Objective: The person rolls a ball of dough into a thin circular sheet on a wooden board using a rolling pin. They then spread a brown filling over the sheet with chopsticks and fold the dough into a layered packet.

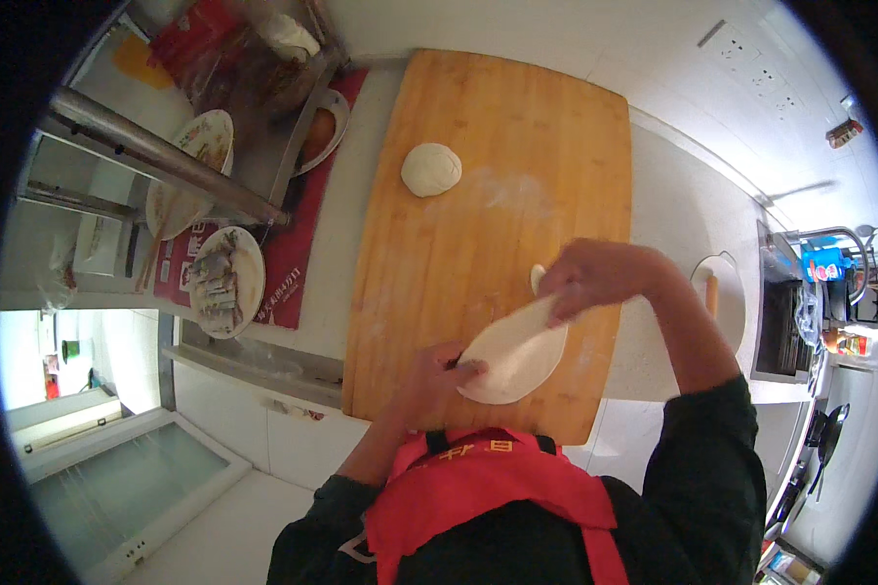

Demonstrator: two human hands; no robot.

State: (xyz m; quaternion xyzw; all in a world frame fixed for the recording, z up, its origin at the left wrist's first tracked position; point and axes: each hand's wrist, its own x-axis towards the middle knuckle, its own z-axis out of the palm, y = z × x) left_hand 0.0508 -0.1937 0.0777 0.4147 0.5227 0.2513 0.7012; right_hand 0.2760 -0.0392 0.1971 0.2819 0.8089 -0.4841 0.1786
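Note:
A flattened oval sheet of dough (pixel 519 358) is held over the front part of a wooden board (pixel 483 241). My left hand (pixel 439 376) grips the sheet's left edge, with the thumb on top. Fingers of my right hand (pixel 596 278) pinch its far right end, which looks raised. A small pale bit of dough (pixel 538 278) shows beside the right fingers; whether it joins the sheet is unclear. Farther back on the board sits a round ball of dough (pixel 431 170). White flour (pixel 512 189) dusts the wood near it.
Left of the board, a plate of sliced food (pixel 227 285) and a metal-framed rack (pixel 168 153) stand on the counter. At right are a white bowl (pixel 735 314) with a wooden stick in it and a sink (pixel 775 329). A wall (pixel 541 33) closes off the back.

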